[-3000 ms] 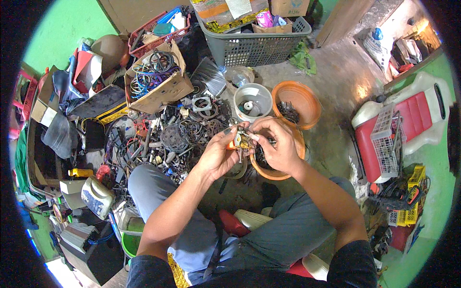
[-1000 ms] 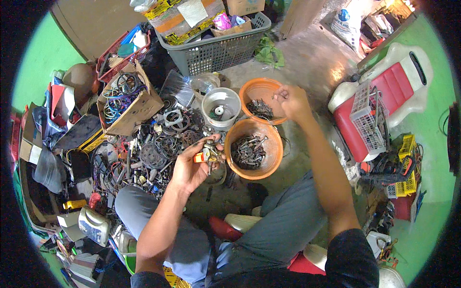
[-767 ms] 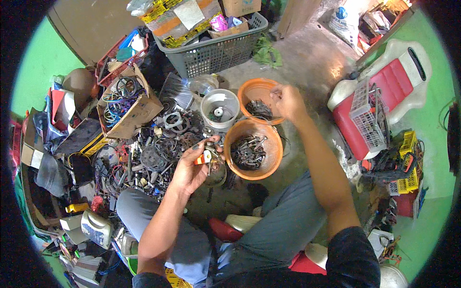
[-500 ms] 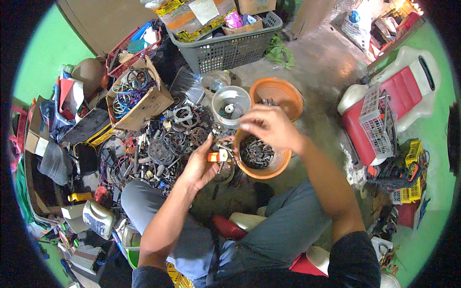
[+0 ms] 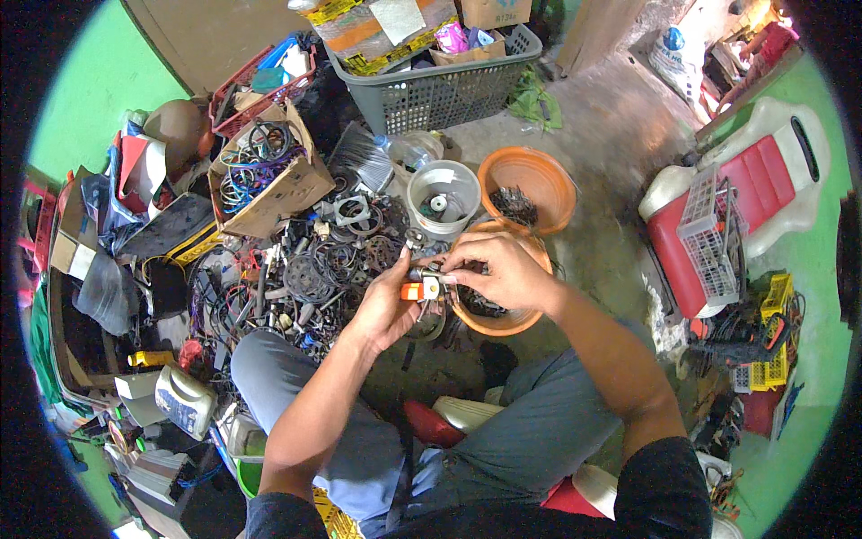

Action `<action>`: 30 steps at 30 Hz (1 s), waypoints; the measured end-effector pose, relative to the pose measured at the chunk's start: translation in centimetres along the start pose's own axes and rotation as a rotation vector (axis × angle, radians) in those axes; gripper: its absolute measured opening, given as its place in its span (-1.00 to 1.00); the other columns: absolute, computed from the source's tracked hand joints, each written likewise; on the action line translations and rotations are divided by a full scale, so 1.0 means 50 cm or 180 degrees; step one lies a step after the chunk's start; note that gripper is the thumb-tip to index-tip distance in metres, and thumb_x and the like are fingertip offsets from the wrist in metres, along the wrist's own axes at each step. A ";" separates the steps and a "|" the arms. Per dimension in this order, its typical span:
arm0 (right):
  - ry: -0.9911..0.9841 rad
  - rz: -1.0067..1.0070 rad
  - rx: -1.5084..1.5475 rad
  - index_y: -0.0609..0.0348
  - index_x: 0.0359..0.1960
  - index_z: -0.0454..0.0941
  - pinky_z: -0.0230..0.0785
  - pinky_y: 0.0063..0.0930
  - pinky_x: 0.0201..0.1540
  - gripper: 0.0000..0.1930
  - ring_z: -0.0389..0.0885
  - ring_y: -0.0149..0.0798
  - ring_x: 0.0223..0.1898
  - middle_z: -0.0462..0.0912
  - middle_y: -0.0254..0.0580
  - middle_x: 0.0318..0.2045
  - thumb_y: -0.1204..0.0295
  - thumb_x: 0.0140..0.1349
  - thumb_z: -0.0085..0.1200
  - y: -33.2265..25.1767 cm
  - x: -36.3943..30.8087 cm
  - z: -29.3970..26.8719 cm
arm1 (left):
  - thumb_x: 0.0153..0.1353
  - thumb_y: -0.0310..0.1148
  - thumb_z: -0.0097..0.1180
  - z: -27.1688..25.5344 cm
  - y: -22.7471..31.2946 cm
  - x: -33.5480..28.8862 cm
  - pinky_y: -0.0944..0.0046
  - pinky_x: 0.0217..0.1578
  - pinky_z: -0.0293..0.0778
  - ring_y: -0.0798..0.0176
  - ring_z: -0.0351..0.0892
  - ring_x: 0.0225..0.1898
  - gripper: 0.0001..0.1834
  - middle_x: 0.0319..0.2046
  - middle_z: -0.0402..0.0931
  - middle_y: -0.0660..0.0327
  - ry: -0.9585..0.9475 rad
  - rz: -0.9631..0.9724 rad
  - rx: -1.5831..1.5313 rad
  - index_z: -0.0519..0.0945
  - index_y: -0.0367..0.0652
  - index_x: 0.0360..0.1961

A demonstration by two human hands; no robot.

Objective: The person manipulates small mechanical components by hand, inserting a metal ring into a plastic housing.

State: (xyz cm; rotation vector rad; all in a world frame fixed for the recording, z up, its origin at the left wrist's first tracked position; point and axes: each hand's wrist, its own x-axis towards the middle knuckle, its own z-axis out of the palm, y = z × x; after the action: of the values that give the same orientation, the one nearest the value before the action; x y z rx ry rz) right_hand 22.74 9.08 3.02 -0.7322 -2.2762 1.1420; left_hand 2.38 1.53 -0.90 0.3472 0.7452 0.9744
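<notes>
My left hand (image 5: pixel 384 307) is closed around a handful of small metal parts (image 5: pixel 429 270), with an orange-and-white piece (image 5: pixel 420 290) sticking out beside them. The fingertips of my right hand (image 5: pixel 505 271) are pinched together at the right side of this handful; what lies between them is too small to name. Below my right hand stands an orange pot (image 5: pixel 499 327), partly hidden by it, with dark small metal pieces inside. Another orange pot (image 5: pixel 555 184) behind it also contains dark pieces. Left of that is a whitish bucket (image 5: pixel 442 223) with a round pale part in it.
A heap of dark metal and plastic parts (image 5: pixel 310 274) spreads left of the pots. Behind it are a cardboard box (image 5: pixel 292 193) of cables and a grey plastic basket (image 5: pixel 440 99). A red-and-white seat (image 5: pixel 754 180) with a white crate (image 5: pixel 709 238) stands right.
My right hand has come down from above the near pot to the parts in my left hand. The view has shifted slightly, and the far pot's contents show more.
</notes>
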 end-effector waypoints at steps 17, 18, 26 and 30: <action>0.0330 0.0935 0.2120 0.25 -0.15 0.52 0.50 -0.52 -0.28 -0.83 0.60 -0.45 -0.31 0.60 -0.30 -0.33 0.39 0.49 -0.05 0.002 0.011 -0.014 | 0.52 0.14 -0.46 0.020 0.009 -0.015 0.32 -0.33 0.58 0.19 0.69 -0.26 -0.30 -0.26 0.62 0.17 0.0177 -0.0002 0.0376 0.47 -0.26 0.19; 0.0296 0.0932 0.2289 0.25 -0.14 0.52 0.50 -0.50 -0.26 -0.82 0.60 -0.44 -0.29 0.60 -0.29 -0.32 0.38 0.49 -0.06 0.005 0.009 -0.014 | 0.53 0.12 -0.45 0.022 0.009 -0.014 0.31 -0.31 0.59 0.19 0.68 -0.26 -0.31 -0.26 0.63 0.15 0.0170 0.0004 0.0325 0.48 -0.28 0.17; 0.0218 0.1024 0.2989 0.23 -0.09 0.50 0.49 -0.45 -0.22 -0.77 0.59 -0.38 -0.24 0.59 -0.28 -0.27 0.32 0.52 -0.11 0.006 0.003 -0.017 | 0.51 0.15 -0.43 0.018 0.012 -0.013 0.29 -0.21 0.60 0.17 0.68 -0.25 -0.31 -0.24 0.63 0.16 0.0267 -0.0032 0.0154 0.46 -0.26 0.17; 0.0419 0.1082 0.2834 0.24 -0.10 0.51 0.47 -0.48 -0.22 -0.77 0.59 -0.39 -0.26 0.60 -0.28 -0.31 0.32 0.51 -0.08 0.003 0.004 -0.037 | 0.51 0.14 -0.39 0.008 0.008 -0.009 0.30 -0.24 0.59 0.17 0.66 -0.25 -0.33 -0.24 0.63 0.18 0.0091 0.0046 -0.0047 0.44 -0.25 0.18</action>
State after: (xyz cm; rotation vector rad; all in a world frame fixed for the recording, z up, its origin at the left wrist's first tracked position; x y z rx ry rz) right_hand 23.79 10.33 3.92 -0.7802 -1.3186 1.9765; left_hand 2.27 1.41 -0.18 0.3266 0.7621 0.9998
